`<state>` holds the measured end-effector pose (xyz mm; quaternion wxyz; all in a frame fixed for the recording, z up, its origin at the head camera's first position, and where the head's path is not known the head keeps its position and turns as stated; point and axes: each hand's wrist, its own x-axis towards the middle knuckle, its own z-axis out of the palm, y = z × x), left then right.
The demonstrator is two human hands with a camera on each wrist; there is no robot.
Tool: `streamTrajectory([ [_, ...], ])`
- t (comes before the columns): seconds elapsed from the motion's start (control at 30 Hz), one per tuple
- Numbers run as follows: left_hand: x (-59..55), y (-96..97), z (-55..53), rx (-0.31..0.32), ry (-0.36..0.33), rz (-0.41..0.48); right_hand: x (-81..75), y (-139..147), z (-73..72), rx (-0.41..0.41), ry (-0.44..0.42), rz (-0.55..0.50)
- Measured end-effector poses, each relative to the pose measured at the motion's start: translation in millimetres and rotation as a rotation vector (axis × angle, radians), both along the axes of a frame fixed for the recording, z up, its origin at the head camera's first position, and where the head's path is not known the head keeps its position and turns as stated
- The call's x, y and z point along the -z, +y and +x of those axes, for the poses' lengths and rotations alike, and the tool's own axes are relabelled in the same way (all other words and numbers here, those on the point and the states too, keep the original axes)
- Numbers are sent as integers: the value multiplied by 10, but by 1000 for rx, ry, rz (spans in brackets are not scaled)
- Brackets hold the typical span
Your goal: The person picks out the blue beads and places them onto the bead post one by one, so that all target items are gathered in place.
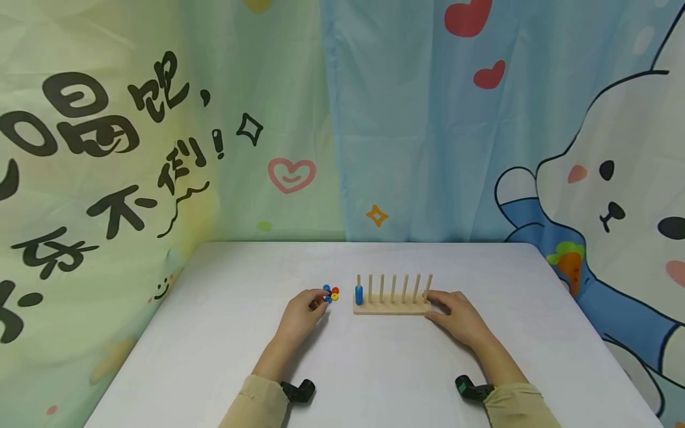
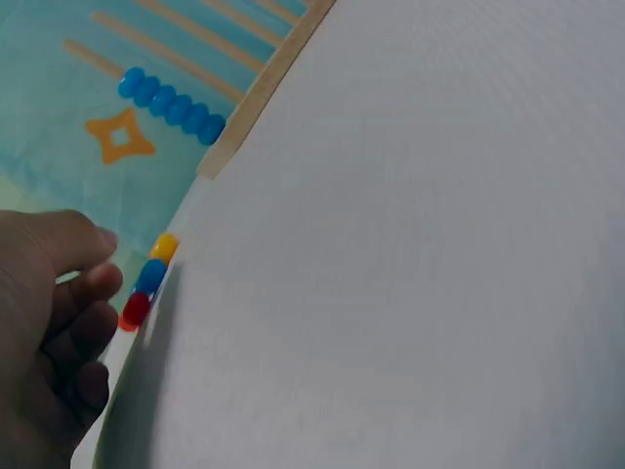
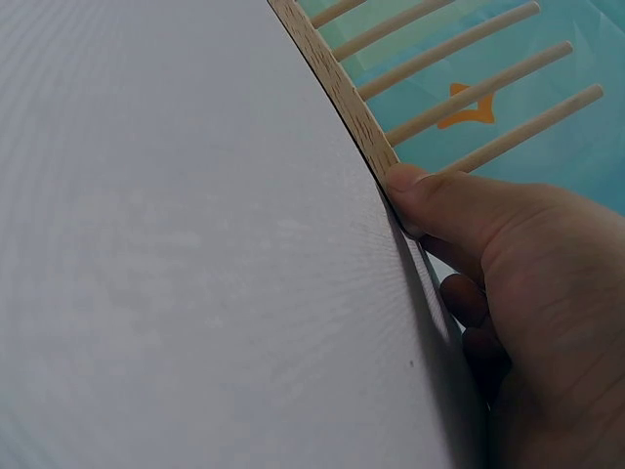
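Note:
A wooden peg rack [image 1: 393,307] stands on the table with several upright pegs. Its leftmost peg carries a stack of blue beads [image 1: 359,295]; the other pegs are bare. My right hand [image 1: 461,317] grips the rack's right end, thumb on the front edge of the base [image 3: 342,93] and fingers behind. Left of the rack lies a small cluster of loose beads [image 1: 335,296] in blue, red and yellow. My left hand [image 1: 302,313] is at this cluster, its fingers bent and the fingertips close to the beads. No bead shows between thumb and forefinger [image 2: 103,280].
The white table [image 1: 396,368] reaches back to a printed curtain [image 1: 385,119] behind it. A black wrist device [image 1: 298,391] is worn on the left wrist, another device [image 1: 473,389] on the right. A short gap of tabletop separates the loose beads from the rack.

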<state>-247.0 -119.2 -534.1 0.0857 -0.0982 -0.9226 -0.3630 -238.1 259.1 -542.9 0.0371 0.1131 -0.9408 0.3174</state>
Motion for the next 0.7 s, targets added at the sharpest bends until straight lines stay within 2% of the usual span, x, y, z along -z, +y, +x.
streamTrajectory([
  [0.13,58,-70,-9,-35,15,-67,9,16,-8,8,6,1],
  [0.3,79,-69,7,-14,13,-126,21,20,-14,4,0,2],
  [0.43,97,-57,36,-8,41,-189,24,12,-20,9,-2,1],
  [0.57,107,-49,58,-18,49,-194,20,7,-24,7,4,-4],
  [0.7,115,-40,59,-30,22,-172,18,15,-22,3,7,-4],
])
